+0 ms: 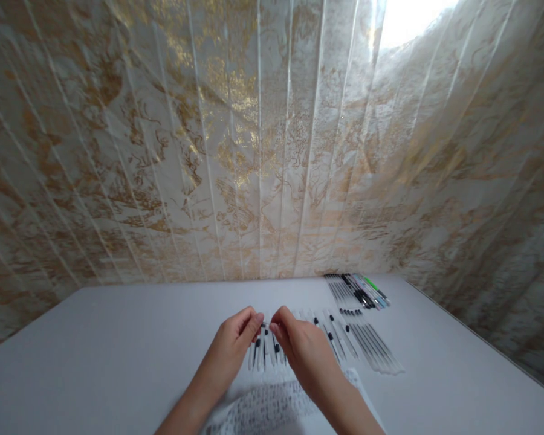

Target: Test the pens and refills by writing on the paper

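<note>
My left hand (234, 338) and my right hand (301, 345) meet over the white table (118, 344), fingertips pinched together on a small pen part (266, 325) held between them. Right below the hands lies a row of clear pen barrels with black tips (263, 353). More of these pens (333, 332) lie to the right of my right hand. Which part the fingers hold is too small to name exactly.
A bundle of thin clear refills (375, 347) lies at the right, and a group of assembled pens, some green and black (360, 291), sits near the far right corner. A sheet with handwriting (263, 411) lies under my wrists. A gold-patterned curtain (254, 151) hangs behind the table.
</note>
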`<state>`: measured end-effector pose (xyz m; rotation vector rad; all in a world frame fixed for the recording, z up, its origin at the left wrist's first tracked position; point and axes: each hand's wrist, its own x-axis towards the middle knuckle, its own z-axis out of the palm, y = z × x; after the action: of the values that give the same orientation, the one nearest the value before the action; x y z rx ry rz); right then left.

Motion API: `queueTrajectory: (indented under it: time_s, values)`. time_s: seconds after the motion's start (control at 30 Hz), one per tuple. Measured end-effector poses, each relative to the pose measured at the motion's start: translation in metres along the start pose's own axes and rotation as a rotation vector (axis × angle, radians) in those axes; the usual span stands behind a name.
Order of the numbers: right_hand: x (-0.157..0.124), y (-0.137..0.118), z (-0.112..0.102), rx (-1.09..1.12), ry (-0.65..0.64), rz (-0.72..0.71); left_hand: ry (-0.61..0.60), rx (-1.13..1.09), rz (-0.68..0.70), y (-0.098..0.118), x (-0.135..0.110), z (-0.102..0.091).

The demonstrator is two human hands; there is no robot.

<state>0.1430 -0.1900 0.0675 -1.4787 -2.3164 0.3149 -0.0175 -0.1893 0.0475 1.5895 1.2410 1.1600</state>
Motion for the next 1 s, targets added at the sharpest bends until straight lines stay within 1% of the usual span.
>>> queueTrajectory:
  time_s: [0.1,0.17,0.27,0.4,0.53,0.6,0.77,0.87,0.93,1.0]
  values:
    - [0.001,0.001,-0.002,0.01,0.002,0.025,-0.038,-0.018,0.034,0.006,-0.001,-0.003]
    - [0.001,0.003,-0.004,0.028,0.008,0.039,-0.057,-0.053,0.021,0.009,0.0,-0.007]
    - [0.0,0.003,-0.005,0.027,0.012,0.038,-0.023,-0.014,-0.019,0.004,0.001,-0.009]
    - [0.0,0.001,-0.001,0.006,-0.002,0.012,-0.018,0.07,-0.018,-0.003,0.001,-0.007]
    - [0.0,0.002,0.0,-0.004,0.011,0.018,-0.062,0.082,0.014,0.003,0.0,-0.006]
    - [0.0,0.003,-0.001,0.005,0.025,0.025,-0.083,0.071,0.007,0.006,-0.001,-0.007]
    - [-0.001,0.004,0.0,0.019,0.057,-0.023,-0.059,0.095,-0.035,0.004,-0.002,-0.005]
    - [-0.001,0.003,0.001,0.032,0.048,-0.033,-0.054,0.122,-0.011,0.004,-0.004,-0.004]
    - [-0.001,0.002,0.0,0.056,0.042,-0.014,-0.071,0.124,0.026,0.009,-0.005,-0.005]
    - [-0.002,0.001,-0.002,0.126,0.036,0.0,-0.098,0.116,0.062,0.016,-0.006,-0.007]
